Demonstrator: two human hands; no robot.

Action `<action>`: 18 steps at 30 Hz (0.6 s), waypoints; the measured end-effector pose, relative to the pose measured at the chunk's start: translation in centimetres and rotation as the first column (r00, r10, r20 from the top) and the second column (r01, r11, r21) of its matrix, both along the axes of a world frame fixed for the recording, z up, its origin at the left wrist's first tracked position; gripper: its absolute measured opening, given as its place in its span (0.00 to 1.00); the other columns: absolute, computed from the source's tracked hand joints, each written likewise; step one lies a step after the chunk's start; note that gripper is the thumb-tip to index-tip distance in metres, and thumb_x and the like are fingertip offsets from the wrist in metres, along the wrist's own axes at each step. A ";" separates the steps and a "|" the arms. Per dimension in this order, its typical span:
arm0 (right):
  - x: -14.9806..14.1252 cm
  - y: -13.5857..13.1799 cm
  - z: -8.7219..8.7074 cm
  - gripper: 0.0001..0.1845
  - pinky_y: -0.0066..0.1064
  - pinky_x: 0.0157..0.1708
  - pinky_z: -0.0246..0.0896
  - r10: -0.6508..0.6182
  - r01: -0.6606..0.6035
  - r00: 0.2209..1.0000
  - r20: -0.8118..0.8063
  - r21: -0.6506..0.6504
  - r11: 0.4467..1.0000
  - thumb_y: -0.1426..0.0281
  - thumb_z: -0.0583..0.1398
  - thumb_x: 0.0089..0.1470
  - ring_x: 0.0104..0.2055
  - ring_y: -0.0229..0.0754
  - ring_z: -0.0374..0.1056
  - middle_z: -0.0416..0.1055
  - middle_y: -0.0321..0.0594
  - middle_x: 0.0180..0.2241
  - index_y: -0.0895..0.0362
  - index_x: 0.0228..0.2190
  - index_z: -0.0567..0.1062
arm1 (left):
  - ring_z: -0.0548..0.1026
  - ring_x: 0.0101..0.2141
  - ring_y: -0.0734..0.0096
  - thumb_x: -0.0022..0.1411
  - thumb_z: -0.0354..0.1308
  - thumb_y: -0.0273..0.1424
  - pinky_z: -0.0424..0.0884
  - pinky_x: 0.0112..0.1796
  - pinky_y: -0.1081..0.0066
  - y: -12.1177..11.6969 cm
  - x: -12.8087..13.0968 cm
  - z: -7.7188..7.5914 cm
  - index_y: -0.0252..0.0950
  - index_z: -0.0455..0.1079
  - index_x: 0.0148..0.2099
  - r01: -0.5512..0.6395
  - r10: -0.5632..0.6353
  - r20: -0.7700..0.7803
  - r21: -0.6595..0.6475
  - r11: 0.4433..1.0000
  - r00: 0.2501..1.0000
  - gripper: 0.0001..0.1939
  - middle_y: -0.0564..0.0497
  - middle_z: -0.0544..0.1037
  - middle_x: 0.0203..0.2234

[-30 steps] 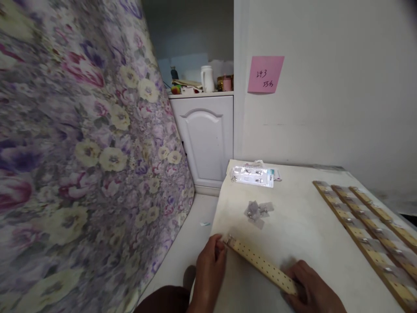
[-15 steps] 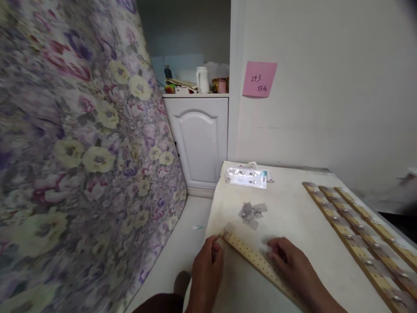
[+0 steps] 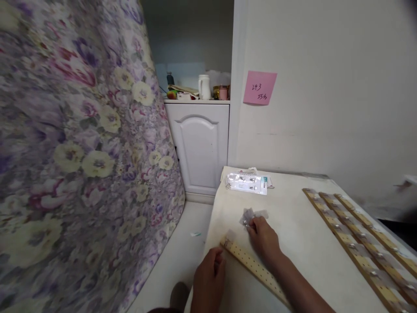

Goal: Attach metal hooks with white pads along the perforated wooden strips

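A narrow wooden strip with rows of small holes [image 3: 256, 266] lies slantwise on the table, with one clear piece [image 3: 230, 235] at its far end. My left hand [image 3: 210, 276] rests by that end, its fingers curled in and nothing visible in them. Past the strip, my right hand [image 3: 264, 240] reaches into a small pile of clear plastic cards with shiny metal bits [image 3: 248, 214]. Its thumb and forefinger are pinched at the pile's near edge, on one of the cards; the fingertips partly cover it.
Three similar strips [image 3: 345, 237] fitted with clear cards and metal bits lie side by side at the right. A clear blister pack [image 3: 246, 183] lies at the table's back edge. A flowered curtain [image 3: 91, 165] hangs on the left, beside a white cabinet [image 3: 199, 148].
My right hand has moved from above the strip, forward and left, to the pile of clear cards. My left hand stays by the strip's end, slightly lower in view.
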State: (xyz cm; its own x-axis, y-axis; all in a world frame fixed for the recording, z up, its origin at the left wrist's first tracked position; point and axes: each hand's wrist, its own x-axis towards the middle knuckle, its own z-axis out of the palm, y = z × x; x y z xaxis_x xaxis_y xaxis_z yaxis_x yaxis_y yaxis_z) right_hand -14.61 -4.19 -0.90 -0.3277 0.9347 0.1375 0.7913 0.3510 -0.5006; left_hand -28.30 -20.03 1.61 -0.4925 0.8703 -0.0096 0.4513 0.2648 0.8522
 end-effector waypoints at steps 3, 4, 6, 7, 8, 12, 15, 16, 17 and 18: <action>-0.1 -0.1 -0.2 0.06 0.27 0.30 0.51 -0.018 0.018 0.999 -0.031 0.001 1.000 0.69 0.53 0.55 0.32 0.39 0.66 0.69 0.36 0.34 0.54 0.30 0.70 | 0.74 0.30 0.67 0.60 0.47 0.33 0.66 0.33 0.72 0.0 0.0 -0.2 0.38 0.69 0.44 0.000 0.000 0.017 0.001 1.000 1.000 0.13 0.53 0.76 0.29; 0.0 -0.1 -0.2 0.06 0.27 0.29 0.51 -0.023 0.023 0.999 -0.046 -0.006 1.000 0.69 0.54 0.55 0.32 0.38 0.66 0.69 0.35 0.33 0.54 0.29 0.70 | 0.74 0.30 0.67 0.60 0.47 0.33 0.66 0.33 0.72 0.0 0.0 -0.2 0.38 0.69 0.44 -0.003 0.003 0.020 0.002 1.000 1.000 0.13 0.53 0.76 0.29; 0.0 -0.2 -0.2 0.06 0.27 0.29 0.51 -0.028 0.026 0.996 -0.089 -0.018 0.999 0.69 0.53 0.55 0.31 0.38 0.66 0.69 0.35 0.32 0.54 0.28 0.69 | 0.74 0.31 0.67 0.60 0.47 0.33 0.66 0.33 0.72 -0.1 0.2 -0.1 0.39 0.69 0.43 -0.009 0.009 0.025 0.001 1.000 1.000 0.13 0.53 0.76 0.29; 0.0 -0.2 -0.2 0.07 0.27 0.29 0.52 -0.032 0.030 0.993 -0.118 -0.018 0.999 0.68 0.53 0.55 0.31 0.38 0.66 0.70 0.35 0.32 0.53 0.29 0.70 | 0.74 0.31 0.67 0.60 0.47 0.33 0.66 0.34 0.72 -0.1 0.3 -0.1 0.39 0.69 0.43 -0.012 0.012 0.028 0.000 1.000 1.000 0.13 0.53 0.76 0.29; 0.0 -0.2 -0.1 0.07 0.28 0.30 0.53 -0.035 0.033 0.988 -0.149 -0.017 0.999 0.67 0.52 0.55 0.31 0.39 0.66 0.70 0.35 0.32 0.53 0.30 0.70 | 0.74 0.31 0.67 0.60 0.47 0.33 0.66 0.34 0.72 -0.1 0.4 0.0 0.39 0.69 0.43 -0.013 0.013 0.033 0.001 1.000 0.999 0.13 0.52 0.77 0.29; -0.5 0.1 0.3 0.09 0.28 0.31 0.54 -0.023 0.020 0.981 -0.193 -0.021 1.000 0.65 0.53 0.55 0.33 0.40 0.67 0.71 0.35 0.32 0.52 0.31 0.72 | 0.74 0.31 0.66 0.59 0.48 0.34 0.67 0.34 0.72 -0.2 0.5 0.3 0.38 0.70 0.43 -0.018 0.018 0.036 -0.002 1.000 0.999 0.13 0.52 0.77 0.29; -0.7 0.4 0.4 0.09 0.28 0.31 0.54 -0.026 0.019 0.983 -0.184 -0.040 0.999 0.65 0.53 0.55 0.32 0.40 0.67 0.71 0.34 0.29 0.52 0.28 0.72 | 0.74 0.30 0.67 0.59 0.48 0.34 0.67 0.33 0.72 -0.2 0.4 0.5 0.38 0.70 0.42 -0.019 0.019 0.028 0.002 1.000 0.999 0.13 0.52 0.77 0.29; -0.6 0.4 0.4 0.10 0.28 0.31 0.54 -0.027 0.019 0.981 -0.193 -0.043 0.999 0.65 0.53 0.55 0.31 0.40 0.67 0.71 0.34 0.29 0.53 0.27 0.71 | 0.74 0.30 0.67 0.59 0.48 0.34 0.67 0.33 0.73 -0.2 0.4 0.5 0.38 0.70 0.42 -0.018 0.018 0.031 0.005 1.000 0.999 0.13 0.52 0.77 0.29; -0.5 0.5 0.4 0.10 0.29 0.31 0.54 -0.023 0.013 0.978 -0.209 -0.048 0.999 0.65 0.53 0.55 0.31 0.40 0.67 0.71 0.34 0.28 0.53 0.26 0.71 | 0.74 0.30 0.67 0.59 0.48 0.34 0.67 0.33 0.73 -0.2 0.4 0.5 0.38 0.70 0.42 -0.015 0.015 0.037 0.007 1.000 0.999 0.13 0.52 0.77 0.29; -0.2 0.4 0.4 0.11 0.29 0.31 0.55 -0.016 0.004 0.973 -0.231 -0.053 0.999 0.64 0.53 0.55 0.31 0.41 0.67 0.72 0.35 0.28 0.53 0.25 0.70 | 0.74 0.31 0.67 0.59 0.48 0.34 0.67 0.34 0.73 -0.1 0.4 0.6 0.38 0.70 0.42 -0.013 0.013 0.041 0.009 1.000 0.999 0.13 0.52 0.77 0.30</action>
State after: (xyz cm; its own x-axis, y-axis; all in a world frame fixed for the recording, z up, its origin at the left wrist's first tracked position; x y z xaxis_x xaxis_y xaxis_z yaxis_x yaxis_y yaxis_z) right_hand -14.85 -3.74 -0.46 -0.2829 0.9457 0.1601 0.6554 0.3124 -0.6877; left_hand -27.89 -20.17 2.16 -0.5032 0.8639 -0.0223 0.4121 0.2626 0.8725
